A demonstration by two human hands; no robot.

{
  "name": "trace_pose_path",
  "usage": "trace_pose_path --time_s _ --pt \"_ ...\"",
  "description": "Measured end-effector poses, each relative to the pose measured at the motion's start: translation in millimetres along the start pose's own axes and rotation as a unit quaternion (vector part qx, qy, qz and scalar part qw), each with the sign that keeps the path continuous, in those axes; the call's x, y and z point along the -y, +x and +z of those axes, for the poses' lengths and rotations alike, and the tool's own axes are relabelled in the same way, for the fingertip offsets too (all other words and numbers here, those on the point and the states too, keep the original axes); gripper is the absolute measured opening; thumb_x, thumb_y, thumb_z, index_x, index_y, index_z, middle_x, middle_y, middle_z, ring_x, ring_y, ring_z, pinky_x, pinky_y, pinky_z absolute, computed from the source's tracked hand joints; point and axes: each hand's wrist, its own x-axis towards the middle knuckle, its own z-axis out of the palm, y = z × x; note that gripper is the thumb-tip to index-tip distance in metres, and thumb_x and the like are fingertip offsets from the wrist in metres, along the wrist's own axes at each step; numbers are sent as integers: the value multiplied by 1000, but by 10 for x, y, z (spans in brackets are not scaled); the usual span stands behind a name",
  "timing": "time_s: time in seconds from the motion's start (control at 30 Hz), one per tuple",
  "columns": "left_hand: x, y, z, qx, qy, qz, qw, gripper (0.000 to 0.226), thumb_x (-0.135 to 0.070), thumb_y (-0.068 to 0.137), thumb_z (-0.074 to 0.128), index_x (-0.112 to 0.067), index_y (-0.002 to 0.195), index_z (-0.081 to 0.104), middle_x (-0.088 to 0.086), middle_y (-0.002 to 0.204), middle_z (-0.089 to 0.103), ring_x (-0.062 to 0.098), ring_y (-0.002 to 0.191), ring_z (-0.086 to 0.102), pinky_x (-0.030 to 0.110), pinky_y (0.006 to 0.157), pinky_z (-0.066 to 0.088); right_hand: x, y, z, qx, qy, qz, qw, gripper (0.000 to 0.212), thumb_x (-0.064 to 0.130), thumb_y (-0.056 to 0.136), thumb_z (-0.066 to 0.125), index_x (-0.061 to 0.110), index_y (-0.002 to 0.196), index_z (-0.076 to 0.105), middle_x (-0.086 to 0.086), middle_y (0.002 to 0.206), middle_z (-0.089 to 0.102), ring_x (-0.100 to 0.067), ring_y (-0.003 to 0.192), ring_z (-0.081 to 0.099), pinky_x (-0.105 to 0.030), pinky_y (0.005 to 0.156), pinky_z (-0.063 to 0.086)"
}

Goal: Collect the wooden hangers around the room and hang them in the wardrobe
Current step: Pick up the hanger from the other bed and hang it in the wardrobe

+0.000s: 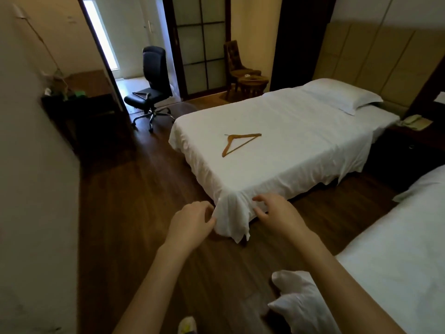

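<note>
A wooden hanger (240, 142) lies flat on the white sheet near the foot of the far bed (313, 131). A second hanger (141, 94) rests on the seat of the black office chair (151, 88) by the doorway. My left hand (192, 222) and my right hand (277, 213) are stretched out in front of me, level with the hanging corner of the bed sheet. Both hold nothing, with fingers loosely curled and apart. The wardrobe is not in view.
A dark desk (89, 104) stands along the left wall. A brown chair (234, 66) and a small round table (252, 84) sit by the glass partition. A nightstand with a phone (413, 121) stands between the beds. A second bed (397, 261) is at right.
</note>
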Motion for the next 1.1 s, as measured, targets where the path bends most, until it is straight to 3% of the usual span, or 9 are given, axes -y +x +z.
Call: trace_pose_path --time_s 0.13,0.37,0.53,0.63,0.77,0.93,1.03,1.1 --pt "552 1180 -131 27 -15 23 999 30 -38 92 56 -26 118 59 -8 113 63 3 89 55 19 74 46 211 1078 301 -10 10 38 999 36 35 96 46 24 130 53 3 131 57 -12 114 55 -26 94 45" --pt "1120 3134 -160 101 -13 50 994 32 -39 91 57 -26 119 59 -8 115 63 8 97 61 24 77 51 282 2789 623 11 36 110 993 39 37 95 47 24 132 52 4 132 56 -13 116 55 -29 98 46" --pt "1235 4649 186 157 -53 76 983 31 -36 89 58 -22 116 63 -2 124 56 13 102 60 30 86 53 -45 4206 906 39 53 144 987 43 39 95 47 23 135 48 3 132 57 -14 115 56 -27 95 45" --pt "1189 5443 470 201 -121 36 971 29 -30 89 60 -19 117 64 1 131 55 17 115 56 28 96 48 -309 5031 1096 56 92 170 980 49 40 94 47 23 140 41 0 133 58 -18 118 56 -31 97 45" --pt "1158 6790 914 264 -210 -79 938 33 -22 91 60 -13 123 62 3 133 58 19 123 53 30 104 43 -728 6448 1410 106 125 197 967 55 37 95 47 18 145 33 -6 141 49 -22 127 48 -33 103 39" --pt "1241 8004 1374 311 -236 -168 905 47 -16 88 61 -9 133 50 14 131 57 30 119 57 36 98 49 -1212 7575 1806 165 181 280 928 64 35 95 49 13 149 23 -13 145 44 -27 130 46 -35 104 39" --pt "1301 8539 1665 330 -221 -169 902 47 -16 90 61 -7 134 48 11 129 57 26 118 55 26 97 46 -1510 8022 2021 200 180 315 910 69 34 95 49 11 151 15 -16 144 45 -28 129 47 -34 103 40" --pt "1318 8974 1907 341 -221 -160 900 37 -13 91 59 -4 127 53 6 118 56 20 109 55 11 82 45 -1703 8354 2186 208 174 328 905 68 33 95 49 11 151 17 -14 145 44 -27 130 46 -32 104 37"
